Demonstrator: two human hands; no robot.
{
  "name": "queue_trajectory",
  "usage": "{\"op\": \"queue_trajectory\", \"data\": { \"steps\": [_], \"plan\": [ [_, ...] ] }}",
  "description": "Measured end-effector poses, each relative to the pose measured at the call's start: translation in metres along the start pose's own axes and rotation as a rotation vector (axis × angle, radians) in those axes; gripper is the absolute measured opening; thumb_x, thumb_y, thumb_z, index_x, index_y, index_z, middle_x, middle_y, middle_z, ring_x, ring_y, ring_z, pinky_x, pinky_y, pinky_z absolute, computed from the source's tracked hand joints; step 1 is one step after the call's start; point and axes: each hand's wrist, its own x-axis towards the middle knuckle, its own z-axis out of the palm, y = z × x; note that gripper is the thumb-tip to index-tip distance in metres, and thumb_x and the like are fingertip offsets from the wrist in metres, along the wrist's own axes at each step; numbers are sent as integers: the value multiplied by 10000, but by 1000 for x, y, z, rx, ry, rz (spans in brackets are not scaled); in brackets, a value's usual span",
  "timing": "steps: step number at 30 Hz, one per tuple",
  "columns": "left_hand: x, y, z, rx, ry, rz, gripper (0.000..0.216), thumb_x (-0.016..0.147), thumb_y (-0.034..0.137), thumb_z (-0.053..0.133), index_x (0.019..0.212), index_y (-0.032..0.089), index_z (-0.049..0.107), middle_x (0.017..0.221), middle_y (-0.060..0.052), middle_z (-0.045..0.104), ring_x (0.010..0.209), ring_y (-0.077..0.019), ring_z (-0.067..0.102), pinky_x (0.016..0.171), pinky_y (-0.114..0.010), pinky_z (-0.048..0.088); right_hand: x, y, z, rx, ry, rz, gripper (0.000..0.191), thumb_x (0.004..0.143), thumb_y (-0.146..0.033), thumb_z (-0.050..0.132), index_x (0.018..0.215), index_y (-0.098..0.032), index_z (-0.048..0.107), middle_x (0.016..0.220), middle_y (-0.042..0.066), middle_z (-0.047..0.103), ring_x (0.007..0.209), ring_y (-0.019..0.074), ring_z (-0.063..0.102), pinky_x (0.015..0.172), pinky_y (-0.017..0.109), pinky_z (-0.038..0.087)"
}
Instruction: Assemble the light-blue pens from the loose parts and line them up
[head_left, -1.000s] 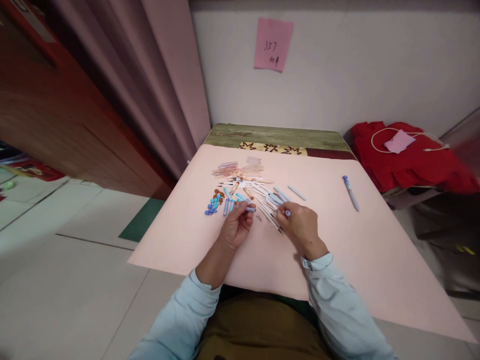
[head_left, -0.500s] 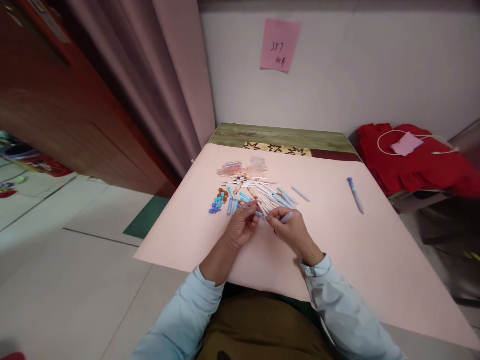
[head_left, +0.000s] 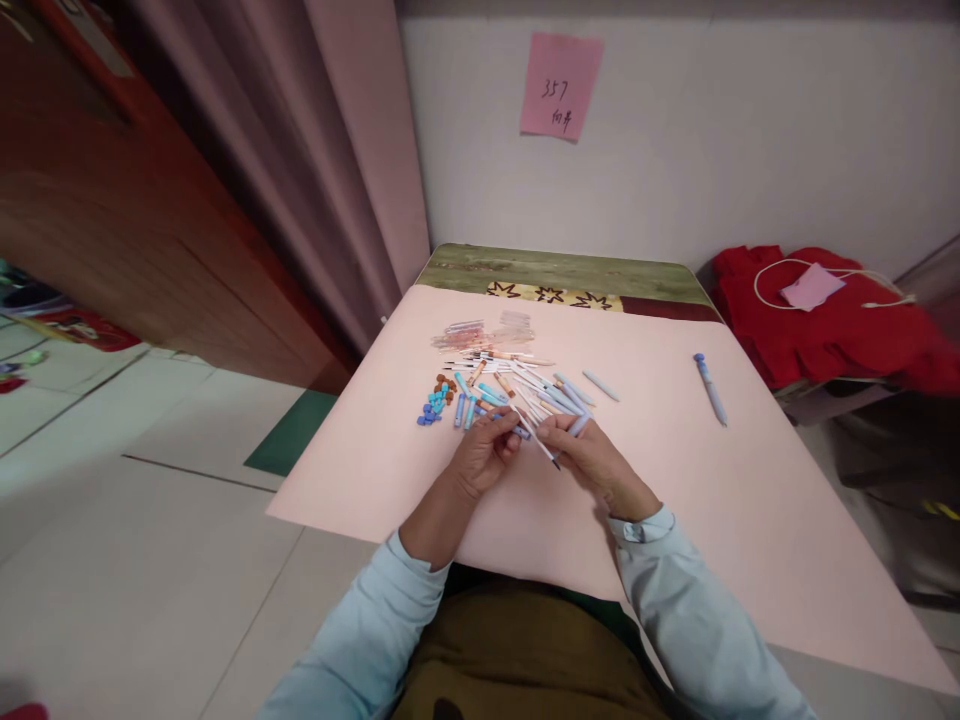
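On a pink sheet (head_left: 675, 500) covering the table lies a heap of pen parts (head_left: 517, 385): white refills, pale blue and orange barrels, clear tubes at the back. My left hand (head_left: 484, 458) is closed, pinching a small blue pen piece at the heap's near edge. My right hand (head_left: 592, 455) is closed round a pale blue pen barrel (head_left: 577, 426), and a white refill (head_left: 541, 445) with a dark tip slants between the two hands. The hands are almost touching.
Small blue and brown caps (head_left: 435, 402) lie left of the heap. A finished blue pen (head_left: 710, 388) rests alone to the right, a loose barrel (head_left: 601, 386) nearer. A red cloth (head_left: 832, 320) with a white cable lies beyond the table's right side. Curtain at left.
My right hand came left from the heap with the pale blue barrel and met my left hand. A white refill now lies between them.
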Motion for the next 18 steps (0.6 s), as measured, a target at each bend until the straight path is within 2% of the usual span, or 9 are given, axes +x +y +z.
{"op": "queue_trajectory", "data": {
  "steps": [1,3,4,6,8,10,12,15,18],
  "plan": [
    [0,1,0,-36,11,17,274,650,183,853,820,103,653,651,28,621,437,-2,496,368,-77,350,0,-2,1,21,28,-31,228,764,-404,732,827,-195,667,613,-38,518,506,88,375,476,237,276],
    [1,3,0,-120,29,59,243,678,155,832,820,114,640,651,39,605,450,4,499,385,-64,361,0,-6,1,49,107,-115,337,743,-379,754,1026,-220,664,770,-8,619,583,106,480,523,238,363],
    [1,4,0,-160,37,77,228,691,140,821,818,120,632,650,44,597,455,4,501,391,-61,366,1,-7,1,48,151,-159,379,735,-378,761,1064,-225,653,857,11,652,628,116,523,557,245,404],
    [2,6,-1,-224,44,112,195,724,120,793,813,124,619,649,46,581,464,3,503,396,-61,372,2,-4,-1,-7,234,-230,369,749,-407,750,1047,-216,649,922,31,674,641,119,544,575,253,431],
    [3,7,-2,-276,44,149,157,762,105,758,811,123,610,658,42,573,469,0,502,394,-65,371,4,1,-3,-153,309,-290,331,783,-432,724,1012,-200,668,768,3,645,557,105,484,535,249,399],
    [4,8,-3,-334,49,188,122,800,91,720,826,123,605,661,43,560,480,-4,507,404,-72,380,3,5,-5,-361,363,-360,289,803,-418,714,981,-191,703,597,-39,545,501,99,408,508,248,353],
    [4,9,-5,-393,61,219,100,830,82,688,846,128,600,658,48,542,496,-9,516,421,-80,395,1,5,-7,-521,417,-449,231,818,-383,699,937,-187,729,566,-43,511,508,104,399,516,253,342],
    [4,9,-7,-453,80,255,108,847,71,667,857,140,585,668,53,531,513,-11,521,429,-86,396,-5,0,-10,-533,507,-554,178,857,-339,629,854,-179,706,673,-7,588,581,122,470,537,257,357],
    [5,9,-9,-464,88,262,133,837,63,677,849,143,570,677,54,528,511,-11,520,424,-87,388,-8,-5,-11,-476,529,-610,167,864,-313,593,784,-180,654,683,-3,583,628,138,508,557,259,377]
  ]
}}
